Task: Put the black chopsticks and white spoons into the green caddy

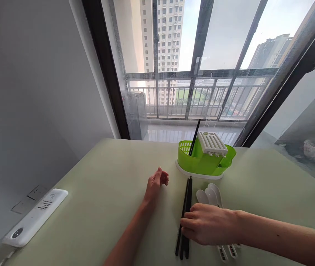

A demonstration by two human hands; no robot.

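Several black chopsticks (185, 244) lie lengthwise on the table, their thin ends pointing at the green holder. My right hand (201, 223) is over their middle, its fingers closed around at least one of them; the grip is partly hidden by the hand. Under and beside that wrist are white spoons (211, 195), bowls pointing away and handles partly covered by my forearm. Left of the chopsticks, my left hand (157, 179) hovers close to the tabletop, holding nothing, with fingers loosely curled and thumb apart. One black chopstick (195, 138) leans upright in the green cutlery holder (198, 164).
The holder has a slotted white top piece (212, 143) with small hooks and stands near the far edge of the pale green table (104, 192). A white power strip (37, 218) lies along the left edge. Beyond the table is a glass sliding door (221, 40).
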